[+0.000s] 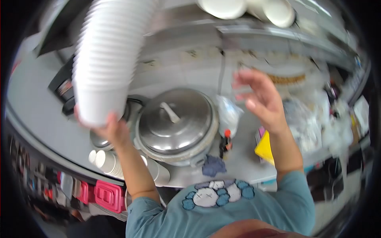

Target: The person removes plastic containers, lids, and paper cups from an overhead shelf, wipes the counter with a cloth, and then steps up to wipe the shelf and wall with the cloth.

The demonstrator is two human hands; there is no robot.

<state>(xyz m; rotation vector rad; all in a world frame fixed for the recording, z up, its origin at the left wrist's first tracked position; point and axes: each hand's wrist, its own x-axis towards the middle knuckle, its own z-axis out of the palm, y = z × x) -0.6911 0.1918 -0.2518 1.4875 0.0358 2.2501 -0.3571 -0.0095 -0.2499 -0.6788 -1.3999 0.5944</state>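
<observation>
My left hand [115,129] grips the bottom of a tall stack of white disposable cups [109,59], which rises up and slightly rightward toward the top edge of the view. The far end of the stack is cut off or blurred. On the right, my right hand [265,99] is raised in the air, holding nothing, its fingers loosely bent and apart from the thumb. Between my hands, on the counter, stands a large round pot with a shiny metal lid [174,119] and a pale handle. More white cups [109,163] lie nested near the front edge, below my left forearm.
Near the pot are a bottle with a red cap [226,143], a dark cloth [213,166] and a clear plastic bag [229,115]. A yellow item [265,148] sits by my right forearm. Plastic bags [303,123] crowd the right. White containers [278,12] rest on the shelf above.
</observation>
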